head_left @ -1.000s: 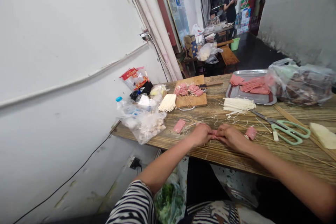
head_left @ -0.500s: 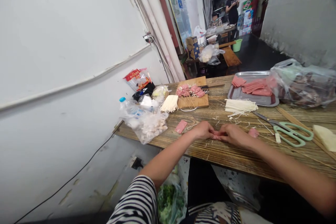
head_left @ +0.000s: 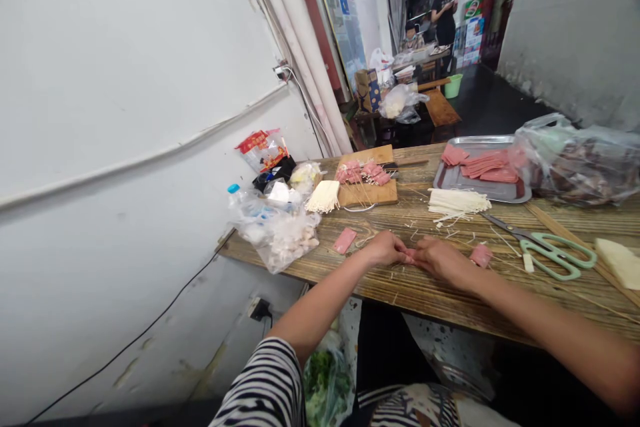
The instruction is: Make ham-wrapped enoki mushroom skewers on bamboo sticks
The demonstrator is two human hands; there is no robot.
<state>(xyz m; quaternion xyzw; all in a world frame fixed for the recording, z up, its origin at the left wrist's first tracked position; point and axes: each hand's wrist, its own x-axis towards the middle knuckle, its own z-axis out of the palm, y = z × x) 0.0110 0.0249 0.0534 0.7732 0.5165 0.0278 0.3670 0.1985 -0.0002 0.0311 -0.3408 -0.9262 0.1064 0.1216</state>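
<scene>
My left hand and my right hand meet on the wooden table, fingers pinched together on a small pink meat roll between them. Another pink roll lies just right of my right hand. A flat pink meat slice lies left of my left hand. A bundle of white enoki mushrooms lies behind my hands, with loose strands scattered around.
Green-handled scissors lie to the right. A metal tray holds pink slices. A cutting board carries skewered rolls. Plastic bags sit at the left end, another bag far right. People stand in the back room.
Both hands stay pinched together on the roll with only slight finger shifts. The view has drifted a little.
</scene>
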